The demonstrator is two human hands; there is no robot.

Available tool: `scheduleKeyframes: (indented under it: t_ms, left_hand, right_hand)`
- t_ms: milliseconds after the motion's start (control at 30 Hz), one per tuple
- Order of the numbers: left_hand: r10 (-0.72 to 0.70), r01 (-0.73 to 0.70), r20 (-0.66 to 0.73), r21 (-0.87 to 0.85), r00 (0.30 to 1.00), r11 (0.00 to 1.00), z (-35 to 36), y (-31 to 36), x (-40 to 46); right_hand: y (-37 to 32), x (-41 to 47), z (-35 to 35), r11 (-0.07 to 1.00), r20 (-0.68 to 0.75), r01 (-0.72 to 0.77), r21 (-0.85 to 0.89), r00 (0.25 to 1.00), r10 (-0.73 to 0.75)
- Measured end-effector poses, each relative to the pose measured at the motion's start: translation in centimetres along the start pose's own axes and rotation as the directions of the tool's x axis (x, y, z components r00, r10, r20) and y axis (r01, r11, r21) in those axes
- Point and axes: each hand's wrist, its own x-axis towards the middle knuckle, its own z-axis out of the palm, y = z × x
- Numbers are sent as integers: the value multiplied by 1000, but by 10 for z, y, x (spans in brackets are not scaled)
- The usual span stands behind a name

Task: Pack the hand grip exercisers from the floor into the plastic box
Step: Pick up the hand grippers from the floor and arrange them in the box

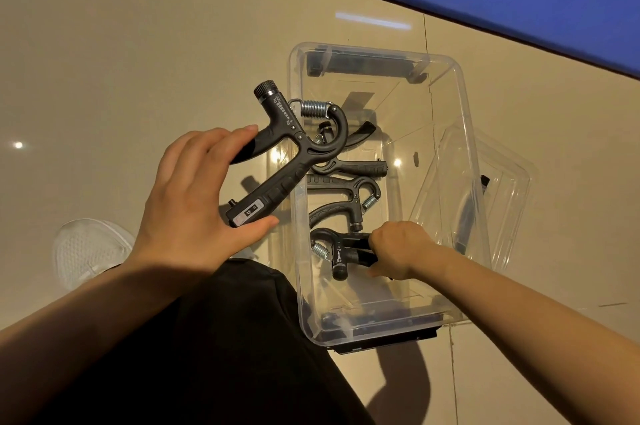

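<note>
Left hand (197,202) pinches a hand grip exerciser (294,150) between thumb and fingertips, poised over the plastic box's (464,133) left rim, likely next to drop. Right hand (398,249), inside, clamps another exerciser (341,251), seating it beside two already packed (346,196). Lid (502,189) leans alongside.

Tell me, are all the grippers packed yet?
Nearly. Two exercisers already lie in the box. The right hand is setting a third inside, and the left hand holds a fourth over the rim. No more show on the floor.
</note>
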Motion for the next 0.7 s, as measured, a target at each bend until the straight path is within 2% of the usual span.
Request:
scheduleKeyframes:
  t_ms: [100,200,300,400,567,700]
  left_hand:
    - [-2,2,2,-11,1000,1000,0,-1,-1]
    - [2,-2,1,-7,1000,1000,1,-1,-1]
    - [-3,3,3,-2,1000,1000,0,0,-1]
    - [-3,3,3,0,1000,1000,0,0,-1]
    - [12,-12,12,3,1000,1000,0,-3,1]
    - [-6,6,17,-8,1000,1000,1,-1,0]
  right_hand:
    - [9,-8,-10,986,50,147,-74,988,-143]
    - [20,-6,-24,966,110,209,-150,975,-194]
    - [22,9,-22,958,-13,147,-246,988,-155]
    - [17,24,-1,962,-167,76,-263,978,-123]
    - [12,28,27,973,-277,54,-222,954,-116]
    - [15,34,25,988,-293,27,-149,954,-71]
